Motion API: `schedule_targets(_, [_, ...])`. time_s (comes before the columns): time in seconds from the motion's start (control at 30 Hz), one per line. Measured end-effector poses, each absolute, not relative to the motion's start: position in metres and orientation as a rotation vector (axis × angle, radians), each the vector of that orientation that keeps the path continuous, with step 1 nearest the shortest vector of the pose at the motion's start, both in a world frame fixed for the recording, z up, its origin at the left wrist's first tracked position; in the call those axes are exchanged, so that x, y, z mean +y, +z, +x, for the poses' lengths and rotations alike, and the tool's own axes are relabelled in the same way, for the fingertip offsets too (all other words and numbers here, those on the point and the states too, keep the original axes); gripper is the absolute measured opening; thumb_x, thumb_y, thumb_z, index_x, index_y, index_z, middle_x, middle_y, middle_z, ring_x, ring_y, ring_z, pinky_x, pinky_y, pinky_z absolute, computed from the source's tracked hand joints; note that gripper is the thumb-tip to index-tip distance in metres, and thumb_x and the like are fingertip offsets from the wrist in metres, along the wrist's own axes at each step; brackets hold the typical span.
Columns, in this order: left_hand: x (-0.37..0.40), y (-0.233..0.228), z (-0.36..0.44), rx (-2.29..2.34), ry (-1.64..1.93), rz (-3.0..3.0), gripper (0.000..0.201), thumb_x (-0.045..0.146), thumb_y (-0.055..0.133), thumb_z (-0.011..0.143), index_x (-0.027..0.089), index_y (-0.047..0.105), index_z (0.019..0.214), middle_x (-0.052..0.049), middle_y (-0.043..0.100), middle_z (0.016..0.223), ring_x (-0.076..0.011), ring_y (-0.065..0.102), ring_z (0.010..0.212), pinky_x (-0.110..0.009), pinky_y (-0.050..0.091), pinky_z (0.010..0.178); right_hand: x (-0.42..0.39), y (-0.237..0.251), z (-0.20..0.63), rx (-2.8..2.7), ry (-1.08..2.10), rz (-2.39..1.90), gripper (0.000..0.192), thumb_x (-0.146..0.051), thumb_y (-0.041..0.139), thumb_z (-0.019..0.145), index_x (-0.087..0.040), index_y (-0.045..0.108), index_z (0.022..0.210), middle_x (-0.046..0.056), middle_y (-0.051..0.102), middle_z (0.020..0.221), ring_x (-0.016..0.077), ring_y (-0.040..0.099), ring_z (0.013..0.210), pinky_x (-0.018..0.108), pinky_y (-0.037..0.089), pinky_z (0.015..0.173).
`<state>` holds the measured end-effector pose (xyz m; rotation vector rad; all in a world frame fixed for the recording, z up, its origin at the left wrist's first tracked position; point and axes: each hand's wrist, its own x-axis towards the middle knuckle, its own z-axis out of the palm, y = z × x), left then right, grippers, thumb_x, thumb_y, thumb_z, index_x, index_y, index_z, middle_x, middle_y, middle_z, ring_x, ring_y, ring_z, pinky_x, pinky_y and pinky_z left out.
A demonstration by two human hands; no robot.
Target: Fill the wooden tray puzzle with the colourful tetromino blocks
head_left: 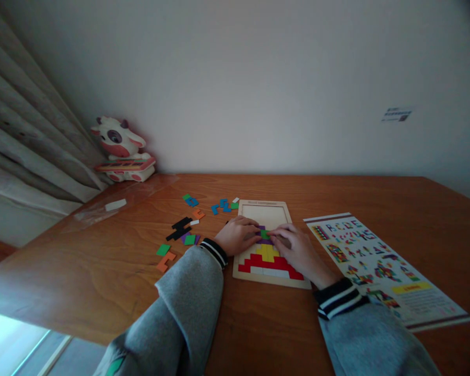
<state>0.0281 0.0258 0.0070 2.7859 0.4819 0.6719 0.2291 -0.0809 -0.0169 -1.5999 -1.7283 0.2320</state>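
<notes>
- My left hand and right hand meet over the middle of the wooden puzzle tray, fingertips together on a small green piece.
- Whether either hand pinches the green piece or only presses it flat, I cannot tell.
- Done, by my judgement: the rows under my wrists are filled with red, white and yellow pieces.
- Left: the half of the tray beyond my fingers is bare.
- Loose pieces lie scattered beyond and outside my left hand; the pattern sheet lies outside my right hand.
</notes>
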Motion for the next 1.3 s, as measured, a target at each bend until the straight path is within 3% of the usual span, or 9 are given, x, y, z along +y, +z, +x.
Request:
schedule_targets(0.27, [0.034,0.031,-0.009,0.717,0.859,2.781,0.022,0.032,0.056,0.095,0.019,0.073,0.098,-0.008,0.071,0.105,-0.021,0.066,0.099,-0.038,0.052,0.092,-0.085,-0.008,0.23,-1.538,0.217,-1.56,0.028,-0.037,0.048,0.096,-0.021,0.07,0.102,0.009,0.065,0.098,0.0219,0.063,0.089,0.036,0.051,0.079])
schedule_targets(0.43, [0.035,0.042,-0.071,0.708,0.689,2.875,0.022,0.031,0.057,0.093,0.021,0.073,0.104,-0.008,0.072,0.101,-0.0209,0.067,0.094,-0.036,0.054,0.088,-0.086,-0.008,0.232,-1.524,0.165,-1.582,0.028,-0.038,0.048,0.096,-0.021,0.069,0.102,0.009,0.063,0.102,0.0221,0.06,0.09,0.037,0.049,0.081])
schedule_targets(0.6, [0.032,0.041,-0.115,0.779,0.519,2.863,0.024,0.029,0.065,0.08,0.022,0.073,0.103,-0.007,0.073,0.107,-0.0229,0.067,0.098,-0.037,0.054,0.09,-0.086,-0.011,0.234,-1.547,0.172,-1.574,0.027,-0.038,0.047,0.096,-0.021,0.067,0.103,0.009,0.063,0.103,0.0221,0.06,0.091,0.037,0.049,0.081])
schedule_targets(0.77, [0.031,0.035,-0.124,0.84,0.489,2.851,0.035,0.022,0.062,0.074,0.021,0.072,0.107,-0.007,0.072,0.115,-0.0252,0.066,0.106,-0.039,0.052,0.097,-0.086,-0.012,0.233,-1.548,0.171,-1.589,0.026,-0.039,0.048,0.096,-0.022,0.067,0.101,0.008,0.063,0.103,0.0225,0.061,0.092,0.038,0.049,0.082])
schedule_targets(1.03, [0.04,0.029,-0.132,0.992,0.344,2.796,0.036,0.024,0.057,0.082,0.022,0.068,0.117,-0.006,0.074,0.103,-0.0207,0.07,0.093,-0.031,0.055,0.089,-0.087,-0.01,0.232,-1.554,0.181,-1.57,0.026,-0.039,0.048,0.096,-0.021,0.067,0.101,0.008,0.063,0.102,0.022,0.061,0.092,0.038,0.05,0.083])
schedule_targets(1.3, [0.043,0.026,-0.124,0.958,0.435,2.632,0.039,0.022,0.056,0.083,0.021,0.065,0.12,-0.004,0.075,0.103,-0.0181,0.071,0.089,-0.027,0.056,0.084,-0.087,-0.009,0.232,-1.556,0.185,-1.585,0.027,-0.039,0.048,0.096,-0.021,0.067,0.102,0.009,0.063,0.102,0.0222,0.061,0.091,0.038,0.05,0.082])
